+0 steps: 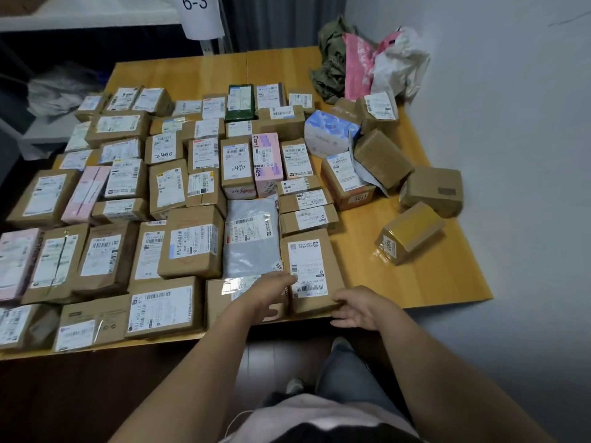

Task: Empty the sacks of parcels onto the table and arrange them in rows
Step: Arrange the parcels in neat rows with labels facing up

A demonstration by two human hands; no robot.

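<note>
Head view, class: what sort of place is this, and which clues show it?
Probably a parcel sorting or pickup room: labelled parcels laid in rows on a wooden table, crumpled sacks heaped at its far corner, and a sign marked 6-3 behind.

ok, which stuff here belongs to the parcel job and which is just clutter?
Job: rowed parcels; loose boxes at right; labelled box; left hand; right hand; table; crumpled sacks.
Lying about: 6-3 sign; pale bags at left.

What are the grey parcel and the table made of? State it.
Grey parcel: likely plastic film mailer, soft sheen, wrinkled and flat. Table: wood or wood-look laminate, smooth honey-coloured surface with grain streaks; which one, cannot tell.
</note>
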